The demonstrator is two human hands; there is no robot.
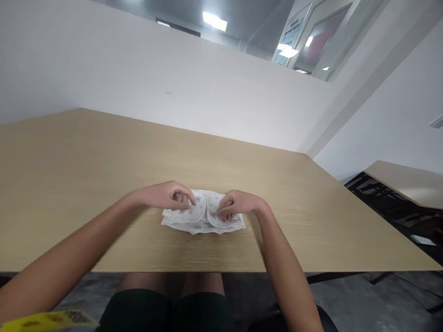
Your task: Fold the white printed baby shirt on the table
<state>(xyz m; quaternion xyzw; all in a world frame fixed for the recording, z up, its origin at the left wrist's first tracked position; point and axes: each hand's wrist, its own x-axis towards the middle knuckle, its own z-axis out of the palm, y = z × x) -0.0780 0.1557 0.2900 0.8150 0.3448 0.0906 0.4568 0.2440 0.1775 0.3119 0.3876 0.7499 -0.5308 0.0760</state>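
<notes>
Both hands rest on a small white printed cloth [202, 219] that lies folded on the wooden desk [104, 184], near its front edge and roughly midway across. The left hand [166, 195] pinches the left rounded flap of the cloth between curled fingertips, and the right hand [237, 205] pinches the right flap the same way. The two hands sit close together, knuckles almost facing, with both flaps folded in toward the middle. Behind the desk stands a plain white wall [173, 78].

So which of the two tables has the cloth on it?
The near table, where both hands pinch the cloth; the table on the far right is bare.
</notes>
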